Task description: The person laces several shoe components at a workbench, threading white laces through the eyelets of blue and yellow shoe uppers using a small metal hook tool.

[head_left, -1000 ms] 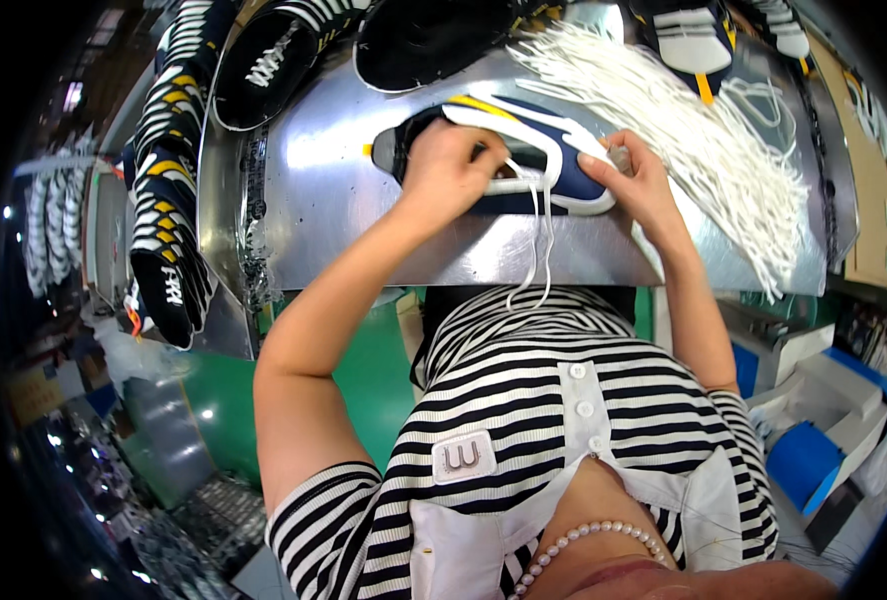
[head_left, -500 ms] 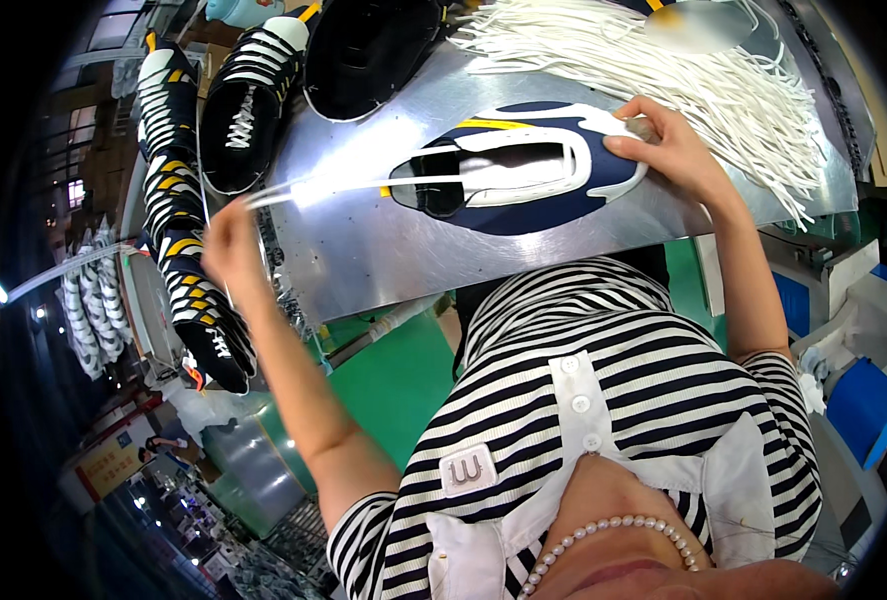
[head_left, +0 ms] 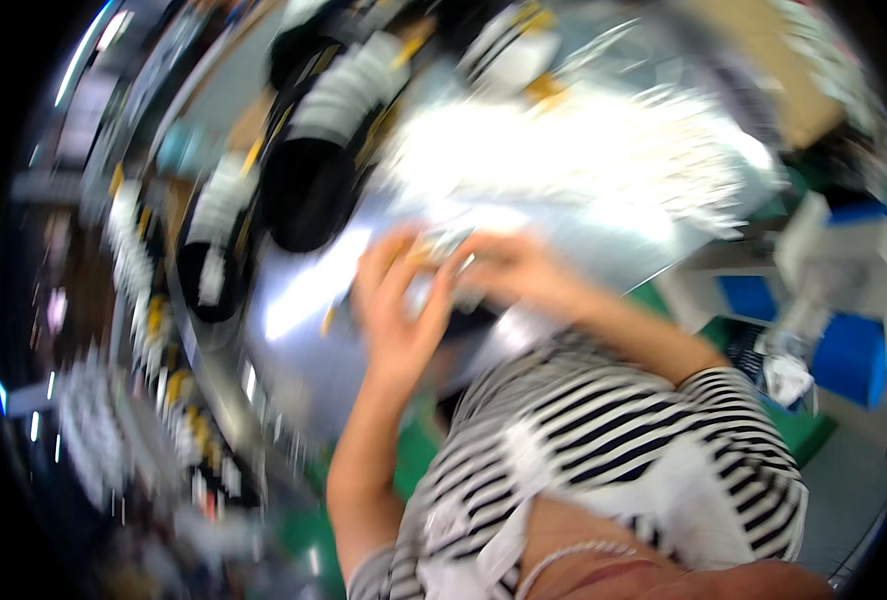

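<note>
facing white laces [head_left: 573,150], left hand [head_left: 391,300] and right hand [head_left: 523,270] half-hide a shoe [head_left: 471,325]

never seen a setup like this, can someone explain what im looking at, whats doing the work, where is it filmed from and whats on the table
There is no machine here: the grip is a person's own, a bare left hand and right hand. Every picture comes from one wide camera on that person's head, looking down, so the striped shirt shows below and straight edges bend near the rim.

On the metal table lies a large heap of white laces. Dark shoes with white bands stand toward the upper left.

Both hands are close together at what looks like a shoe; blur hides how firmly either one holds it.
</note>
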`<move>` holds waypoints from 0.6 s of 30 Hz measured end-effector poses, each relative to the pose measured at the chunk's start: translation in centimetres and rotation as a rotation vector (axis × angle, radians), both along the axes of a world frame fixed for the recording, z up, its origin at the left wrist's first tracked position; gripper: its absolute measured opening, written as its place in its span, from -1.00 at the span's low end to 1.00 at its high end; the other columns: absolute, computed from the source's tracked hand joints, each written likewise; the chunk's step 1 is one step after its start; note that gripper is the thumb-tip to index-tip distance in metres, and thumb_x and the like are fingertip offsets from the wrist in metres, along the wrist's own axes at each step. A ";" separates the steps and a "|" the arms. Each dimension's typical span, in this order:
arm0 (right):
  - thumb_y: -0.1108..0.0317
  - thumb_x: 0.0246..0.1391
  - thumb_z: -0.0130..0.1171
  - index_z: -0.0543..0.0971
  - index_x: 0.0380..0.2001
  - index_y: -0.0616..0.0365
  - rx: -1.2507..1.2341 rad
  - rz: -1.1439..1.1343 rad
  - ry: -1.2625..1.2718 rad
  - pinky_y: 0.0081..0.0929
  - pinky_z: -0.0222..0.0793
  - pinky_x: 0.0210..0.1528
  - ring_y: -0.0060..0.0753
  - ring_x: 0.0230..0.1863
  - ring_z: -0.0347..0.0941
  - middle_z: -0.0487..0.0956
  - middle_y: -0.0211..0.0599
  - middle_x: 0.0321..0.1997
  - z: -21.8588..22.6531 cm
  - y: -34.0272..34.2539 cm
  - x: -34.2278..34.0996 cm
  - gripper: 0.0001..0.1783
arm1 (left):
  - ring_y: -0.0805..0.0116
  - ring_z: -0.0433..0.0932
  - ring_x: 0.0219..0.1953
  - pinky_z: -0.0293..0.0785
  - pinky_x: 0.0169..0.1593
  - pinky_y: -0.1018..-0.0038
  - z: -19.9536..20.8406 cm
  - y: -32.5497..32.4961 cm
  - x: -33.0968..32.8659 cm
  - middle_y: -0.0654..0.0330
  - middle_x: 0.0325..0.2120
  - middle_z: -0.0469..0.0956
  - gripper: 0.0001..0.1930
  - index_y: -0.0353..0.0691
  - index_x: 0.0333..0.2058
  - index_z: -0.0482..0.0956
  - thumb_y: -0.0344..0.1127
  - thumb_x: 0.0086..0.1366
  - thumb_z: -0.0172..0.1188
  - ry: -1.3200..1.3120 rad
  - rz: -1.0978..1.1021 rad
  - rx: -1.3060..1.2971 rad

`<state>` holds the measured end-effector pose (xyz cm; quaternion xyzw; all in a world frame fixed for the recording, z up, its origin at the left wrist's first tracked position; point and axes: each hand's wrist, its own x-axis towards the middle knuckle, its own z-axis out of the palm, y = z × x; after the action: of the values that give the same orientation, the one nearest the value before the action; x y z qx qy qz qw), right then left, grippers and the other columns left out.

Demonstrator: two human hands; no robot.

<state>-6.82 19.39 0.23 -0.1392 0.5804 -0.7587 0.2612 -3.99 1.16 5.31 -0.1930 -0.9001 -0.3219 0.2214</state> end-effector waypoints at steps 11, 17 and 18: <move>0.26 0.05 0.25 0.51 -0.29 0.17 0.189 -0.160 0.567 -0.36 0.35 -0.24 -0.29 -0.28 0.48 0.55 -0.26 -0.27 -3.1 -4.2 -0.2 -0.76 | 0.34 0.50 -0.32 0.44 -0.19 0.46 -1.6 -3.1 1.9 0.13 -0.37 0.54 -0.80 -0.32 -0.31 0.58 -0.30 0.23 0.33 -0.322 0.055 0.273; 0.33 0.16 0.15 0.52 -0.31 0.25 -0.043 -0.078 0.127 -0.61 0.33 -0.31 -0.66 -0.41 0.44 0.57 -0.38 -0.42 -3.3 -4.1 0.3 -0.82 | 0.17 0.58 -0.28 0.48 -0.14 0.29 -3.4 -7.4 5.5 0.00 -0.27 0.62 -0.78 -0.31 -0.15 0.61 -0.31 0.33 0.19 -0.169 0.014 -0.101; 0.35 0.17 0.14 0.53 -0.30 0.28 0.041 -0.073 0.155 -0.60 0.35 -0.29 -0.66 -0.39 0.46 0.57 -0.37 -0.45 -2.1 -3.6 0.8 -0.82 | 0.16 0.58 -0.17 0.47 -0.04 0.31 -4.1 -7.6 5.8 0.00 -0.23 0.63 -0.74 -0.32 -0.09 0.60 -0.28 0.37 0.14 -0.457 0.088 -0.008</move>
<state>-5.97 15.81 -1.89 -0.1708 0.6188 -0.7428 0.1902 1.83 -6.44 1.24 -0.0765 -0.9356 -0.3438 0.0249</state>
